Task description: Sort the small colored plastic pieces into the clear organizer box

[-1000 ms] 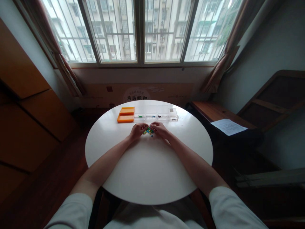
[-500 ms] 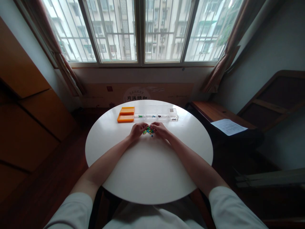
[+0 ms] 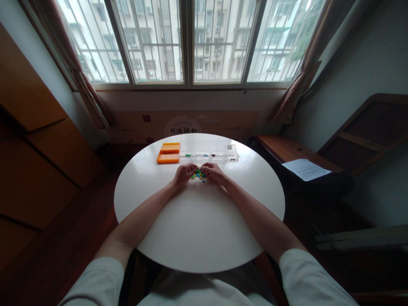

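A small heap of coloured beads [image 3: 199, 174], green, blue and yellow, lies on the round white table [image 3: 197, 225]. My left hand [image 3: 184, 173] rests at the heap's left side with fingers curled inward onto it. My right hand [image 3: 214, 172] mirrors it on the right, fingers bent and touching the beads. What the fingertips pinch is too small to name. Just beyond the hands stands a clear compartment box [image 3: 208, 154] with a few small pieces in its cells.
An orange lid [image 3: 168, 153] lies left of the clear box at the table's far edge. A dark wooden side table [image 3: 287, 149] with a sheet of paper [image 3: 306, 168] stands to the right. Windows and curtains are behind.
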